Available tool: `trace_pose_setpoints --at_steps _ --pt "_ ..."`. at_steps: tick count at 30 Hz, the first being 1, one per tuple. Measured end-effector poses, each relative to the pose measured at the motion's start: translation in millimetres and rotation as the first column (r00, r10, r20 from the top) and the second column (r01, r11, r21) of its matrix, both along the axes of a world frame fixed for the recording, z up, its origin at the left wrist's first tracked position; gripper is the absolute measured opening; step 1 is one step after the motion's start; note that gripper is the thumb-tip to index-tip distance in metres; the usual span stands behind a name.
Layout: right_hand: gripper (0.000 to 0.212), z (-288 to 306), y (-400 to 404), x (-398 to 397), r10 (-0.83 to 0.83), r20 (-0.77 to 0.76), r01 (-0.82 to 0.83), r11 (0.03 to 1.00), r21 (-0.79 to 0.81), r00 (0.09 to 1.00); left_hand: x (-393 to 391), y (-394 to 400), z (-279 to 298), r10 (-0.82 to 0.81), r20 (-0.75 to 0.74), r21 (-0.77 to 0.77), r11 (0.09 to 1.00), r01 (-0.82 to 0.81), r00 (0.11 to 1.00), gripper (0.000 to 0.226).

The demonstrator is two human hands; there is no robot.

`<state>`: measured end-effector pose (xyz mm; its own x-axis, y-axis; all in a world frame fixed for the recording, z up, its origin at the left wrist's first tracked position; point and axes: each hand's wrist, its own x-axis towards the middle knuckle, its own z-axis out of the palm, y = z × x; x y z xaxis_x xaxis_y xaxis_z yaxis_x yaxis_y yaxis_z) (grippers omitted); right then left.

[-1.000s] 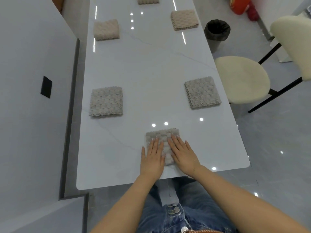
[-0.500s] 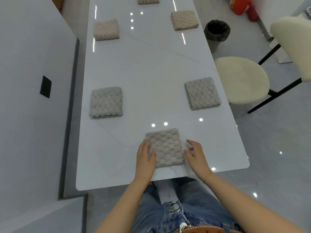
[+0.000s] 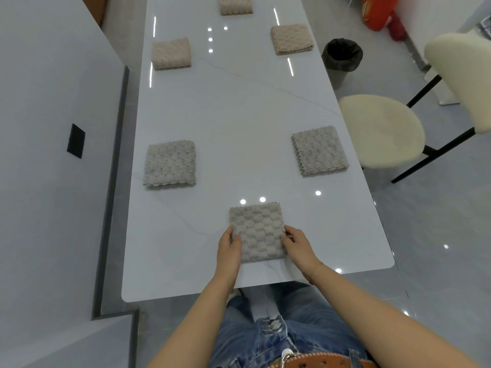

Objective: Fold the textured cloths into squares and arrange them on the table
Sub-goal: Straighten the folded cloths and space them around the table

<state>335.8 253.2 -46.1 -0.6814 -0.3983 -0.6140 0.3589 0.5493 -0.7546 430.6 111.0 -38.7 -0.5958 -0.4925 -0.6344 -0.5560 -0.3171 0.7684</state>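
the person's left hand (image 3: 229, 248) and right hand (image 3: 297, 245) flanked the nearest folded cloth (image 3: 256, 231), which lay flat near the front edge of the white table (image 3: 239, 107). each hand was half curled, fingertips pinching the cloth's side edges near its lower corners, thumbs on top; whether the fingers reached beneath could not be told. the step looked like squaring and setting this piece in its place, the folding itself apparently done. the next move likely called for nudging the edges straight and letting go without dragging a layer loose. farther off sat a grey square at left (image 3: 170, 163) and another at right (image 3: 319, 150), well apart. beyond lay two beige squares, left (image 3: 171, 53) and right (image 3: 291, 39), and a last one at the far end (image 3: 235, 4).
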Motion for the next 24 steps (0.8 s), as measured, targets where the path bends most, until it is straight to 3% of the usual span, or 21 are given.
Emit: trace_pose_setpoints --at_steps 4,7,11,13,15,18,21,24 --pt "0.027 5.8 1.0 1.9 -0.049 0.004 0.049 0.999 -0.003 0.999 1.3 -0.5 0.8 -0.02 -0.002 -0.003 1.0 0.02 1.0 0.037" --pt "0.043 6.0 3.4 0.9 -0.094 0.043 0.093 0.995 0.025 0.995 7.4 -0.6 3.0 -0.047 -0.015 -0.003 0.999 0.047 0.999 0.034" --pt "0.053 16.5 10.4 9.2 -0.034 0.024 0.032 0.998 0.06 0.999 23.3 -5.7 0.0 -0.189 0.048 -0.11 0.975 0.193 0.981 0.048" --pt "0.056 21.8 18.9 16.9 0.132 -0.141 -0.11 0.981 0.157 0.981 32.8 -12.5 4.7 -0.327 0.189 -0.324 0.87 0.373 0.926 0.055" --pt "0.058 23.8 25.6 26.8 0.384 -0.321 -0.28 0.903 0.325 0.866 44.7 -21.3 7.8 -0.423 0.319 -0.555 0.643 0.529 0.848 0.058" --pt "0.064 27.2 21.0 39.5 0.552 -0.471 -0.335 0.818 0.469 0.688 57.5 -35.4 15.0 -0.458 0.427 -0.662 0.429 0.614 0.78 0.062" --pt "0.07 27.2 7.4 46.3 0.565 -0.573 -0.304 0.817 0.49 0.594 66.4 -48.2 18.5 -0.446 0.483 -0.714 0.297 0.634 0.753 0.072" --pt "0.068 27.6 -7.8 50.8 0.584 -0.585 -0.32 0.806 0.497 0.562 76.1 -57.6 22.2 -0.436 0.504 -0.724 0.258 0.64 0.745 0.071"
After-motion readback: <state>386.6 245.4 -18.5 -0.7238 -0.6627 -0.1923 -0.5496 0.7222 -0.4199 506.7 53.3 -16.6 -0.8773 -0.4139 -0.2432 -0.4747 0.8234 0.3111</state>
